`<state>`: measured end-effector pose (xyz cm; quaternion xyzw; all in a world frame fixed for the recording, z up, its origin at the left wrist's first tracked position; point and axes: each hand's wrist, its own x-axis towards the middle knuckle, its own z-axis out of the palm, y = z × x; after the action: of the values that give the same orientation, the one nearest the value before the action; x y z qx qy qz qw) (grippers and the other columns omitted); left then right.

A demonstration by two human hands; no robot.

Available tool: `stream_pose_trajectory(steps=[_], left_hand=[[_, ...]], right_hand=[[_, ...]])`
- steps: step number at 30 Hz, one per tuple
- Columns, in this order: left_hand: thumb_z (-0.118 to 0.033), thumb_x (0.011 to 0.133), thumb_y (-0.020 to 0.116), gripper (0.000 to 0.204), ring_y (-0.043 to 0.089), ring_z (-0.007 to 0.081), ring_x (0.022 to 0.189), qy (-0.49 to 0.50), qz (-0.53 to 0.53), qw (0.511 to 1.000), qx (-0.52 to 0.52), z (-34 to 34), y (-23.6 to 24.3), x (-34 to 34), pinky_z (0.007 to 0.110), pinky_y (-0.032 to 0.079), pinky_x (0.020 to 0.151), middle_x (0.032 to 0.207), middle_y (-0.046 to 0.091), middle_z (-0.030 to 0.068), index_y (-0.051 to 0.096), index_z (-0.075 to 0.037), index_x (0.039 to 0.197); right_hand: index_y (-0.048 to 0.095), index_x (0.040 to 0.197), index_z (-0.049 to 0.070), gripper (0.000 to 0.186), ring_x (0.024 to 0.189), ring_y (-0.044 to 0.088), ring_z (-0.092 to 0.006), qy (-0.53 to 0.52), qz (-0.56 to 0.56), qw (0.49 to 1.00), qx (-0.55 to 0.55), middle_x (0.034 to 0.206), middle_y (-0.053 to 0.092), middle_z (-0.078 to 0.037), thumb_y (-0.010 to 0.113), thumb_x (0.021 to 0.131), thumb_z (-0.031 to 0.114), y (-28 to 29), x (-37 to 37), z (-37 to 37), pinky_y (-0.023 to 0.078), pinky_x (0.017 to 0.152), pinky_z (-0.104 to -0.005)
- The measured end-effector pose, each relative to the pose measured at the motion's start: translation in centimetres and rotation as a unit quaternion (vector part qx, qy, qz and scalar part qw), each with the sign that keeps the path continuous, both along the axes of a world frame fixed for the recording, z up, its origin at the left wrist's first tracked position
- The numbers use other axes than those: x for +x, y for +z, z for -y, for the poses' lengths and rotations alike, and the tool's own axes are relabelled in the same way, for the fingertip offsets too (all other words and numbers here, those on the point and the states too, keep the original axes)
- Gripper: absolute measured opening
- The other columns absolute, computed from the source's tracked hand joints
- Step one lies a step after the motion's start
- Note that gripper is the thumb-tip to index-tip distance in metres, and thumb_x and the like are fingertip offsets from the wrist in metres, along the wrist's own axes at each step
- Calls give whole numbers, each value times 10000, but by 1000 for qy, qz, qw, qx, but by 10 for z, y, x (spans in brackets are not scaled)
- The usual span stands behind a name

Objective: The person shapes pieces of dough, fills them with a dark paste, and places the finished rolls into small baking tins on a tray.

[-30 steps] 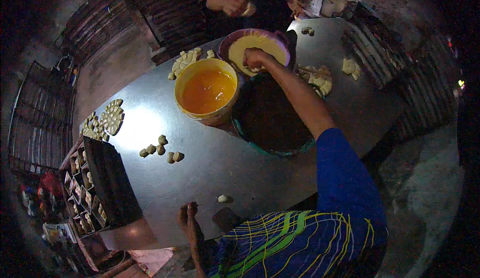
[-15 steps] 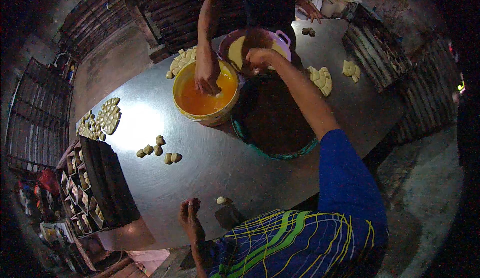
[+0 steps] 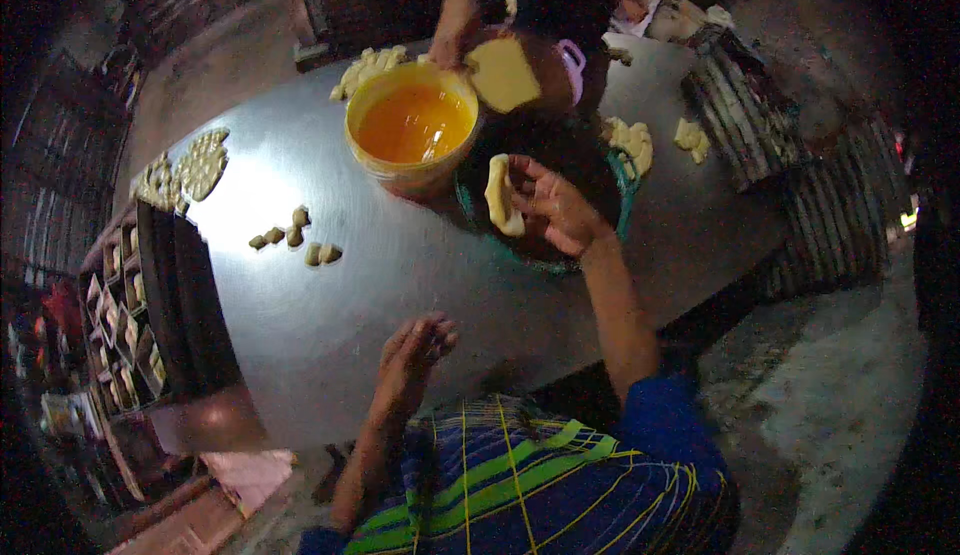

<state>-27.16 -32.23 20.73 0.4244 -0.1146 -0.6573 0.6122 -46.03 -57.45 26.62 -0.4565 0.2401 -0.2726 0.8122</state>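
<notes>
My right hand [image 3: 560,210] pinches a long, pale, curved piece of dough [image 3: 500,197] between thumb and fingers. It is raised above a dark basin with a green rim [image 3: 626,220]. My left hand [image 3: 415,350] is low over the near part of the metal table, its fingers curled in; whatever may be in them is hidden. Beyond the dough piece stands a yellow bucket [image 3: 362,158] of orange liquid [image 3: 415,125]. Across the table, a co-worker's hand [image 3: 450,47] is at the bucket's far rim.
A purple-handled basin [image 3: 572,60] with a beige slab [image 3: 505,73] stands at the far side. Cut dough pieces lie in groups at the left [image 3: 202,163], behind the bucket [image 3: 368,70] and at the right [image 3: 630,143]. Small lumps [image 3: 295,238] sit left of centre; a compartmented rack [image 3: 125,315] borders the left edge.
My right hand has drawn back from the purple-handled basin and now shows the dough piece. My left hand has shifted slightly right and up. The co-worker's hand has left the orange liquid for the rim.
</notes>
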Motion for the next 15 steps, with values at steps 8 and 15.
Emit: stream_pose_trajectory(steps=[8,15], left_hand=[[-302,1005,515,324,560,185,1106,-83,-61,995,-4,-9,38,6,350,436,990,1173,596,68,546,-39,1191],[-266,984,531,287,584,229,1016,-49,190,980,-30,-45,1,34,348,500,858,1148,571,91,511,-43,1164]], right_hand=[[342,1411,151,603,1016,638,-196,-36,76,992,95,1148,613,-79,658,901,91,-14,40,-164,565,813,-341],[413,1384,138,548,1076,608,-186,-105,72,985,118,1196,600,-69,640,894,42,-46,72,-208,555,858,-351]])
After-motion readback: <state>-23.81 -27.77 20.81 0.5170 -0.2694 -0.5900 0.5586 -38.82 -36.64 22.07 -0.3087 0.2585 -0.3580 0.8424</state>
